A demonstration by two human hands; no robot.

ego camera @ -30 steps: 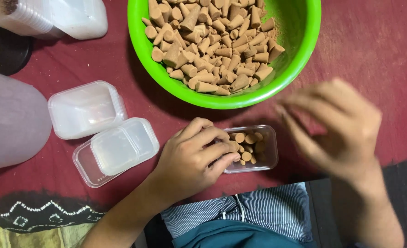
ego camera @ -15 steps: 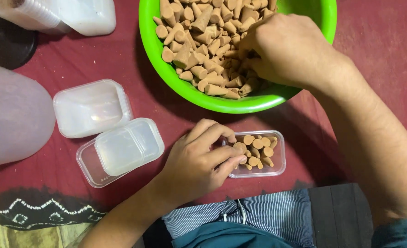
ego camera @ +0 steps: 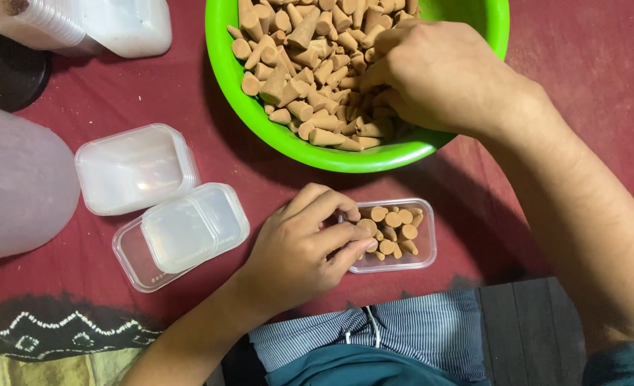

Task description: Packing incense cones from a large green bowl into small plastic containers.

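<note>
Right hand (ego camera: 446,75) fingers buried among cones (ego camera: 310,71), grip hidden; left hand (ego camera: 299,250) pinches a cone

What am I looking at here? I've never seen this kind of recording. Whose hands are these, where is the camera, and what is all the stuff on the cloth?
No machine here: a person works bare-handed, and the one camera sits on their head, looking down. Their left hand steadies a small clear box partly filled with brown cones, fingertips on one cone. Their right hand digs into a green bowl heaped with the same cones. All this lies on a dark red cloth. To the left are empty clear boxes and lids, with a pale rounded container at the edge.
</note>
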